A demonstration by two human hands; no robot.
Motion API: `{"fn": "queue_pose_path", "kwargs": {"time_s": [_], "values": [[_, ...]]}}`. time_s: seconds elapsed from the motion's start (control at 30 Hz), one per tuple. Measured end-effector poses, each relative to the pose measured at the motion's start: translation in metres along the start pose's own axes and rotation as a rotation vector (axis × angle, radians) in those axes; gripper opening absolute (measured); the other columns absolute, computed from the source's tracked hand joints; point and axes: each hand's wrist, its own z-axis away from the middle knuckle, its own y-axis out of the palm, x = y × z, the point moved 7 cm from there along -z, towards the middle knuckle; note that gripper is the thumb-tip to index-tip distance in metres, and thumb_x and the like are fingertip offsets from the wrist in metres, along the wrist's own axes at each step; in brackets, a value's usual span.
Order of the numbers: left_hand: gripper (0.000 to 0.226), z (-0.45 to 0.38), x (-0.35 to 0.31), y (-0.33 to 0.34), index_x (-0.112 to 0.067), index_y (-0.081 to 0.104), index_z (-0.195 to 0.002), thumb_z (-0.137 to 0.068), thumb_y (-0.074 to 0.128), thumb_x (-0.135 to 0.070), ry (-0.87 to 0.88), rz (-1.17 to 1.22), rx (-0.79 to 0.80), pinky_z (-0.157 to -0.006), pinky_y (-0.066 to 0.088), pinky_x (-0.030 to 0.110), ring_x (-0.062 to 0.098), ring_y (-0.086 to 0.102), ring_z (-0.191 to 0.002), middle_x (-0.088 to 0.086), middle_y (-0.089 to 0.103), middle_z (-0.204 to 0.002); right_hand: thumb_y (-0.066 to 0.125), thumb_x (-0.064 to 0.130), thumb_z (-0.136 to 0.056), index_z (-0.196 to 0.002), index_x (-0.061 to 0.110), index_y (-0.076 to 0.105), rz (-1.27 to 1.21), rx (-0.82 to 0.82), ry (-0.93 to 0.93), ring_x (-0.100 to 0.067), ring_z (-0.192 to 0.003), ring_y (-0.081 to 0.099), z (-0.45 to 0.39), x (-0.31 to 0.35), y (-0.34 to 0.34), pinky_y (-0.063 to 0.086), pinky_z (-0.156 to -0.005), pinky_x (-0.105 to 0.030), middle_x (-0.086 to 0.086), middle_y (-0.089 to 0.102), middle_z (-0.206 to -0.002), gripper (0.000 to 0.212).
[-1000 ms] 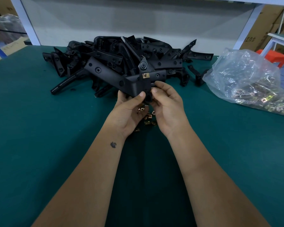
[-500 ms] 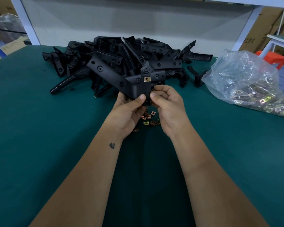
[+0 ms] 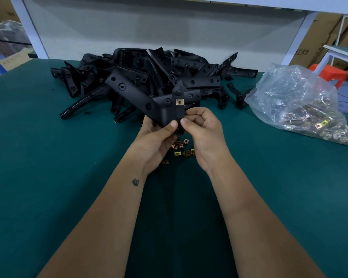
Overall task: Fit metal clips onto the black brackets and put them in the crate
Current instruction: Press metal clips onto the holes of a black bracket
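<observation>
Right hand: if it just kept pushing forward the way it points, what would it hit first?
The right hand already grips the held bracket. Beyond that, the bracket pile lies in line, probably next, though depth is hard to judge from this one view.

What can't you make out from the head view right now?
- Crate: not in frame, so its place is unknown.
- Right hand: whether it pinches a clip; curled fingers hide it.
- Bracket: its lower end, covered by the left hand and the right.
- Loose clips on the table: partly hidden under both hands.
- Bag: clip count, blurred by crinkled plastic.
</observation>
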Motion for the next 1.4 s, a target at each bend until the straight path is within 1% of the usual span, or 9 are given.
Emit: {"fn": "queue_pose_path", "kwargs": {"time_s": [0.23,0.43,0.53,0.6,0.67,0.77,1.0,1.27,1.4], "values": [[0.048,-0.002,0.001,-0.002,-0.013,0.047,-0.135,-0.092,0.055,0.008,0.015,-0.049,-0.034,-0.075,0.055,0.021,0.011,0.067,-0.094,0.003,0.069,-0.109,0.061,-0.008,-0.088,-0.099,0.007,0.06,-0.004,-0.042,0.019,-0.003,-0.077,0.065,0.001,-0.001,-0.001,0.05,-0.073,-0.012,-0.003,0.067,-0.085,0.019],[0.016,-0.006,0.006,-0.013,-0.016,0.062,-0.107,-0.096,0.057,-0.005,-0.041,0.087,-0.157,-0.065,0.054,0.021,0.009,0.063,-0.071,0.0,0.07,-0.09,0.067,0.011,-0.09,-0.101,0.017,0.067,0.147,-0.137,-0.034,0.0,-0.083,0.066,0.003,0.0,-0.002,0.049,-0.071,-0.011,0.004,0.071,-0.091,0.012],[0.018,-0.009,0.007,-0.02,-0.014,0.062,-0.102,-0.099,0.05,-0.001,-0.03,0.155,-0.221,-0.063,0.055,0.02,0.01,0.052,-0.066,0.004,0.064,-0.09,0.069,0.021,-0.09,-0.093,0.018,0.071,0.326,-0.124,-0.136,0.005,-0.077,0.063,0.007,0.007,0.004,0.045,-0.066,-0.009,0.011,0.07,-0.084,0.006],[0.021,-0.01,0.006,-0.021,-0.014,0.062,-0.104,-0.099,0.048,0.0,-0.024,0.148,-0.212,-0.073,0.057,0.025,0.012,0.055,-0.074,0.005,0.067,-0.094,0.069,0.022,-0.089,-0.087,0.02,0.07,0.409,-0.091,-0.194,0.004,-0.075,0.063,0.011,0.011,0.01,0.046,-0.065,-0.009,0.015,0.069,-0.078,0.003],[0.023,-0.009,0.006,-0.02,-0.014,0.063,-0.109,-0.099,0.047,0.0,-0.028,0.127,-0.196,-0.089,0.054,0.032,0.016,0.062,-0.086,0.005,0.071,-0.097,0.07,0.028,-0.087,-0.087,0.02,0.068,0.541,-0.072,-0.244,-0.003,-0.084,0.063,0.014,0.013,0.014,0.051,-0.072,-0.021,0.012,0.068,-0.084,0.009],[0.026,-0.008,0.008,-0.016,-0.012,0.062,-0.114,-0.099,0.046,0.002,-0.043,0.103,-0.179,-0.096,0.051,0.035,0.019,0.063,-0.097,0.007,0.07,-0.104,0.068,0.041,-0.086,-0.09,0.017,0.066,0.8,-0.113,-0.35,-0.011,-0.09,0.057,0.017,0.018,0.016,0.048,-0.075,-0.028,0.008,0.064,-0.091,0.024],[0.022,-0.009,0.009,-0.015,-0.007,0.061,-0.116,-0.1,0.048,0.0,-0.053,0.116,-0.182,-0.079,0.058,0.026,0.011,0.067,-0.077,0.005,0.072,-0.096,0.063,0.036,-0.093,-0.077,0.008,0.062,0.973,-0.17,-0.523,-0.019,-0.079,0.053,0.021,0.028,0.018,0.04,-0.067,-0.031,0.0,0.06,-0.078,0.033],[0.021,-0.009,0.005,-0.019,-0.006,0.057,-0.117,-0.097,0.057,-0.011,-0.049,0.163,-0.195,-0.085,0.057,0.032,0.016,0.067,-0.081,0.01,0.071,-0.101,0.061,0.037,-0.094,-0.082,0.011,0.064,0.928,-0.159,-0.504,-0.016,-0.08,0.054,0.02,0.025,0.02,0.044,-0.066,-0.034,0.003,0.061,-0.081,0.029],[0.024,-0.009,-0.008,-0.038,-0.015,0.06,-0.118,-0.095,0.063,-0.023,0.037,0.204,-0.373,-0.069,0.058,0.028,0.015,0.062,-0.072,0.007,0.068,-0.097,0.063,0.034,-0.092,-0.086,0.02,0.063,0.809,-0.175,-0.42,-0.013,-0.081,0.057,0.019,0.025,0.015,0.047,-0.068,-0.031,0.008,0.062,-0.085,0.015]]}}
